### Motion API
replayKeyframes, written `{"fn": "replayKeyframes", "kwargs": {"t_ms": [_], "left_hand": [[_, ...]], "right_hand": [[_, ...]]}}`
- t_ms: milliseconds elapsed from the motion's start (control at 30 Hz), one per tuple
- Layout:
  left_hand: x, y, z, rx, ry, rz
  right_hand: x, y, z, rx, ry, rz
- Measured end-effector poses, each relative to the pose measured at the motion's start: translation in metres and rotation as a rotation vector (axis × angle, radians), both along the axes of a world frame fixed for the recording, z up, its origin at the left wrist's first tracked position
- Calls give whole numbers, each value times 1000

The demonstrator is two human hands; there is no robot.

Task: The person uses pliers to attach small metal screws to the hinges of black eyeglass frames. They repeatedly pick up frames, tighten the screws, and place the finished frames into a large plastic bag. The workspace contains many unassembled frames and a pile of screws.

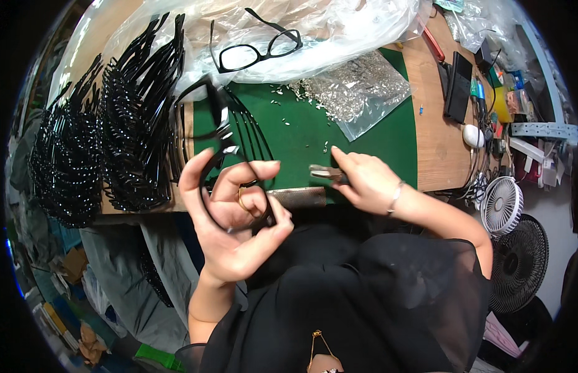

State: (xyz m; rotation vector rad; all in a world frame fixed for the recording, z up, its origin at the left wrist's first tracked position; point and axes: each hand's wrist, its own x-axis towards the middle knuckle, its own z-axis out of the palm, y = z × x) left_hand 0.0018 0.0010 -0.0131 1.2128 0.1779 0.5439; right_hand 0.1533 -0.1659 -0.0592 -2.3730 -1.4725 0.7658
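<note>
My left hand (236,255) holds up a black eyeglass frame (228,138), slightly blurred, with the fingers curled round its lower rim. Pliers (325,171) with pale metal jaws are gripped in my right hand (371,179), low over the green mat (357,158); their handles are mostly hidden by the fingers. Small silvery metal bits (326,147) lie just beyond the pliers. Farther back, a clear plastic bag (357,93) holds a heap of such bits, with some scattered beside it. A flat metal strip (298,198) lies at the mat's near edge.
Stacks of black eyeglass frames (130,124) crowd the left side of the table. Another pair of glasses (261,57) rests on clear plastic sheeting (351,37) at the back. On the right are a black phone-like device (458,87), cables, a white fan (502,205) and a black fan (519,264).
</note>
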Motion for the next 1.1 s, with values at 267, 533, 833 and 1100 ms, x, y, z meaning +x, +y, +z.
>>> {"fn": "replayKeyframes", "kwargs": {"t_ms": [267, 533, 833, 1100], "left_hand": [[-33, -16, 20, 32, 145, 272], [-38, -18, 24, -388, -31, 25], [-34, -33, 0, -129, 338, -113], [-26, -40, -12, 51, 333, -54]], "right_hand": [[0, 3, -8, 145, -171, -60], [10, 23, -32, 138, -127, -137], [15, 40, -34, 94, -144, -125], [-20, 37, 26, 470, 561, -370]]}}
